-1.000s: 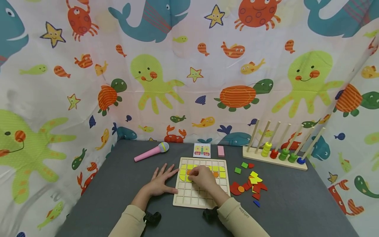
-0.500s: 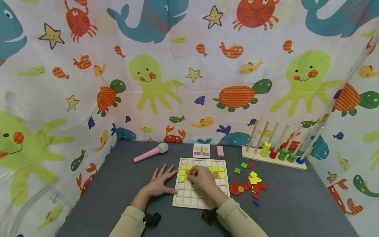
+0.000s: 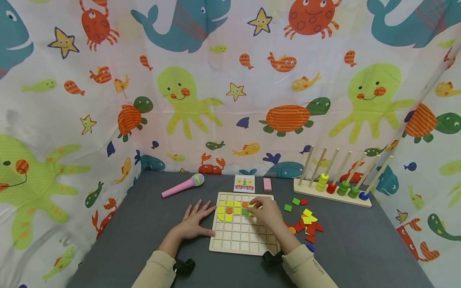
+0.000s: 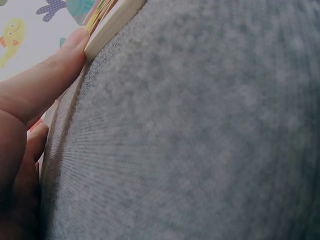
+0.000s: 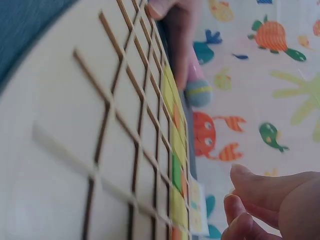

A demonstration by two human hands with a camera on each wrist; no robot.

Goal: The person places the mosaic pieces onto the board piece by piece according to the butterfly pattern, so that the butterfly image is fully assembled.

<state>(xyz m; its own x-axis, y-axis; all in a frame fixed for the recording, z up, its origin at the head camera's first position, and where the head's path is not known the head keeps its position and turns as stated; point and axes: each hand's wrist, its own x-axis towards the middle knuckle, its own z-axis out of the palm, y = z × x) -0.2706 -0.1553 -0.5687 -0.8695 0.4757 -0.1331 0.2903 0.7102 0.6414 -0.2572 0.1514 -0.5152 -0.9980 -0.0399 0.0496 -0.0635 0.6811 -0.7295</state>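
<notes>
The wooden grid board [image 3: 235, 236] lies on the grey table [image 3: 137, 228]. At its nine o'clock, the left hand [image 3: 192, 224] fans wide, thumb touching the edge. Over two o'clock, the right hand [image 3: 269, 213] bends loosely, thumb slightly apart, nothing visible between.

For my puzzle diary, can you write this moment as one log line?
left hand: fingers spread, thumb touching board; right hand: over board; green piece: in board; loose pieces: right of board
</notes>
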